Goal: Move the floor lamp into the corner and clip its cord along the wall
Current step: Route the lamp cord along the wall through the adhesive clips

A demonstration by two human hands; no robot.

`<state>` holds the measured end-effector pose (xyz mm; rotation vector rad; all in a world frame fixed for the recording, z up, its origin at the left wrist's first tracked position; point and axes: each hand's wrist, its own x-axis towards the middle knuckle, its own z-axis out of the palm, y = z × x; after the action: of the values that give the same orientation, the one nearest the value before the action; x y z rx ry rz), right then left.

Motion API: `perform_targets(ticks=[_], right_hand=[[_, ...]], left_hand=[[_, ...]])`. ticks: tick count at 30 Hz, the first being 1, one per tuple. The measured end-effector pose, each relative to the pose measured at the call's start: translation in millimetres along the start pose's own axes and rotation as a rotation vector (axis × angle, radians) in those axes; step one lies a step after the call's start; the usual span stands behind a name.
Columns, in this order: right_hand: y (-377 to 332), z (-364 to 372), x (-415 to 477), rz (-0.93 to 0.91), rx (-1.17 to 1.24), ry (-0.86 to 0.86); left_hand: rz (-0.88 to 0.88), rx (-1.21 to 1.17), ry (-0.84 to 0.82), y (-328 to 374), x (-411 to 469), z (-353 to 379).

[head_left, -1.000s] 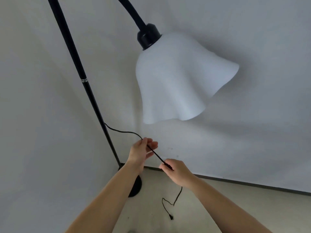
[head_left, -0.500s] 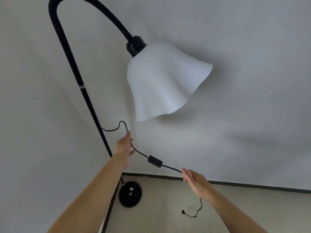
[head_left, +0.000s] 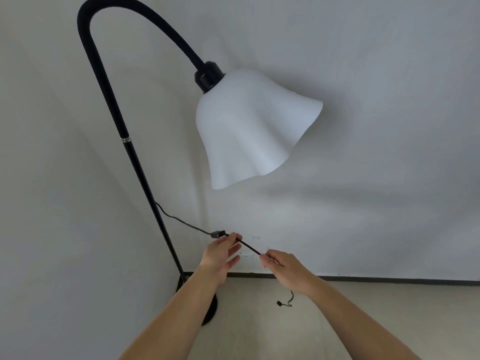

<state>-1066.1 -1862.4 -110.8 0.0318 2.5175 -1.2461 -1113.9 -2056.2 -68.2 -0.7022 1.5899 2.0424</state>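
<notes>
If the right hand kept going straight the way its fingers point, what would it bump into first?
Probably the left hand, which pinches the same cord just ahead of the right hand; behind it stands the wall. Depth is hard to judge.

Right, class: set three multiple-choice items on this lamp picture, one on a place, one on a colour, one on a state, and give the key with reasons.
1. Where does the lamp base stand?
A. In the corner where two walls meet
B. In the middle of the floor
C. On a table

2. What colour is the lamp shade?
A. Black
B. White
C. Red

3. How is the cord between the left hand and right hand?
A. Coiled in a loop
B. Lying on the floor
C. Pulled straight

Key: 1 A, the base sits on the floor by the corner; 2 B, the shade is white on a black stem; 3 C, the fingers of both hands pinch a straight stretch of cord.
</notes>
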Motion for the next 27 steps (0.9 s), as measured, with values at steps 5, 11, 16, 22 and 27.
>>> perform_targets(ticks=[5,11,16,22,27], right_hand=[[30.5,-9.1,-12.0,0.082,-0.084,0.026],[38.9,-17.5,-12.7,0.056,0.011,0.094],[11.8,-10.6,-5.0,-0.024,0.096,0.052],[27.0,-5.0,-6.6,0.010,0.080,-0.007],[77.0,-14.6,-19.7,0.096,0.084,-0.017]], left_hand=[[0.059,-0.142,0.262,18.6,8.1,-18.3],[-0.037,-0.082,0.268,3.9,10.2,-28.0],[-0.227,0.027,-0.027,-24.1,5.7,-2.4],[-0.130,-0.074,0.008,-37.8,5.0,20.2],[-0.008,-0.160,0.250,-30.3,16.0,17.3]])
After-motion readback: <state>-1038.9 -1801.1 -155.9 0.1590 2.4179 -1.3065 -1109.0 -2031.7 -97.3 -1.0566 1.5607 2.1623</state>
